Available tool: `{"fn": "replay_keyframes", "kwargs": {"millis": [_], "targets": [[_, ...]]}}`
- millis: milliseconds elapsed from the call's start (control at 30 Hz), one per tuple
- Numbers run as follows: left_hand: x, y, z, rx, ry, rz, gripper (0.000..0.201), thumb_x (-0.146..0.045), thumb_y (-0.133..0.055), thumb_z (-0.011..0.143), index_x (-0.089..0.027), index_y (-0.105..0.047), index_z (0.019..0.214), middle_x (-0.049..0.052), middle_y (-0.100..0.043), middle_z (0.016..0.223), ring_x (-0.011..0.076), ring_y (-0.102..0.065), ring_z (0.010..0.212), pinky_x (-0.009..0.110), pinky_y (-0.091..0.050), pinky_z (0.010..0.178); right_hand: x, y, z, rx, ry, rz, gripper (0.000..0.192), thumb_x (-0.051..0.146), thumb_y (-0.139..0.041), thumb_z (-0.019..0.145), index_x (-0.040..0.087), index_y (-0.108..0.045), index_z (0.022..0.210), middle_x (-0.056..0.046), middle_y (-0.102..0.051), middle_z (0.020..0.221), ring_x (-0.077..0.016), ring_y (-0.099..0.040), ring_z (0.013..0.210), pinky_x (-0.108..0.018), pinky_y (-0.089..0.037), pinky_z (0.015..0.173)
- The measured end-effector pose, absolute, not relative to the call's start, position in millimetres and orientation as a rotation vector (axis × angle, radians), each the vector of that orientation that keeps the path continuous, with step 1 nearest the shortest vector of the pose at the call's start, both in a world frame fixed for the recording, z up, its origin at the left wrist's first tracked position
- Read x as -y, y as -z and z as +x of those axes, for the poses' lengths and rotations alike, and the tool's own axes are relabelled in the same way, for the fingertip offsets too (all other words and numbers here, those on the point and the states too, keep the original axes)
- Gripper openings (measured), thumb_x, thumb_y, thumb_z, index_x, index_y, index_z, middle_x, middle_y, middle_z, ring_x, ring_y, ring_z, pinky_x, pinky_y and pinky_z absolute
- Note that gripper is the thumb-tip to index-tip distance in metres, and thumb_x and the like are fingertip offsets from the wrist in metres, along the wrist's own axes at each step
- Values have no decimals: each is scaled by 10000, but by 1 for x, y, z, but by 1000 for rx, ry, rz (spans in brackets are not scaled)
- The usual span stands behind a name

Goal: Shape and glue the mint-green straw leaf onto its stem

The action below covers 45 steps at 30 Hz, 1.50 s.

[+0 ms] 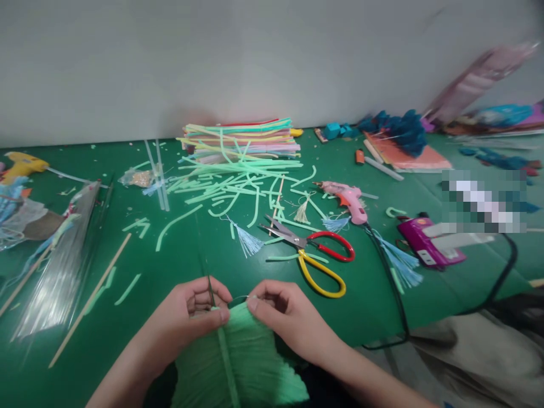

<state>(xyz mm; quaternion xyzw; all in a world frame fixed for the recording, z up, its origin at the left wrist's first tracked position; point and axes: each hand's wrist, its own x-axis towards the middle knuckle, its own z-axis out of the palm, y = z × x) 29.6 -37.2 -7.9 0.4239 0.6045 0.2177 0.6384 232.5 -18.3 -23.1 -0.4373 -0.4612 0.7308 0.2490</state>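
My left hand (193, 314) and my right hand (283, 314) pinch the top edge of a light green pleated paper piece (238, 362) at the table's near edge. A thin dark green stem (211, 292) sticks up between the fingers of my left hand, and a green strip runs down the middle of the paper. A fine wire arcs between both hands. Red and yellow scissors (317, 252) lie just beyond my right hand.
On the green table (170, 266) lie a stack of coloured foam strips (244, 141), scattered green offcuts, blue tassels (249, 241), a pink glue gun (346, 198) with black cord, wooden sticks (91, 300), clear plastic sleeves (59, 266), and a purple device (427, 243).
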Motion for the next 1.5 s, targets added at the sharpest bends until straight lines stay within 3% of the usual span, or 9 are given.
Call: {"fn": "replay_keyframes", "kwargs": {"millis": [167,300,433,767,1067,1233,1300,1400,1500], "targets": [[40,10,21,-1336,-518,916,360,-491,-724,729,-202,-644,928,10,-655,797,179,-589,756,271,-412,689,18,23,235,1306,-1925,-1219,311,469,-669,814,163,-640,769,36,-489,637,-108,-415,601,-228,-318,542],[43,10,14,-1313,-510,1007,348,-423,-770,721,-241,-641,988,-6,-660,886,183,-604,868,269,-428,775,18,24,237,1316,-1907,-1209,314,471,-657,827,166,-621,760,40,-468,634,-108,-401,597,-228,-311,539],[43,11,17,-1308,-497,1016,329,-400,-763,719,-227,-638,969,-2,-649,851,185,-598,833,282,-438,774,19,25,236,1225,-1921,-1185,303,457,-673,827,161,-615,855,38,-510,678,-101,-427,614,-219,-335,568],[42,17,23,-1347,-546,1014,397,-400,-765,700,-236,-645,1041,3,-645,849,210,-597,859,315,-434,790,21,25,240,1275,-1907,-1236,293,452,-653,836,173,-577,788,53,-423,626,-101,-346,583,-225,-260,513],[47,24,21,-1268,-584,1029,311,-395,-778,692,-233,-654,927,1,-672,877,199,-603,868,295,-422,782,22,30,239,1236,-1978,-1207,345,494,-687,803,164,-588,791,56,-439,617,-92,-347,573,-224,-263,526],[42,16,18,-1291,-483,1144,357,-428,-727,753,-259,-652,1059,2,-684,930,203,-605,872,302,-415,783,18,25,245,1198,-1986,-1166,357,503,-700,807,152,-637,813,32,-520,665,-90,-427,605,-213,-332,565],[37,12,19,-1319,-431,1199,314,-449,-720,753,-246,-686,990,8,-692,930,209,-600,881,302,-407,786,16,23,248,1105,-2003,-1158,374,524,-677,821,153,-646,795,22,-557,670,-93,-479,609,-214,-383,585],[31,9,24,-1331,-375,1160,286,-493,-710,746,-213,-700,801,-13,-651,754,162,-548,710,268,-381,666,16,21,250,1035,-2048,-1124,367,519,-693,816,153,-675,806,22,-584,664,-83,-505,586,-203,-414,568],[29,9,27,-1300,-379,1116,298,-496,-710,742,-199,-694,738,-42,-563,626,122,-442,593,248,-315,577,16,22,251,1045,-2095,-1071,327,469,-743,794,147,-725,844,22,-604,672,-68,-510,587,-185,-420,565]]}}
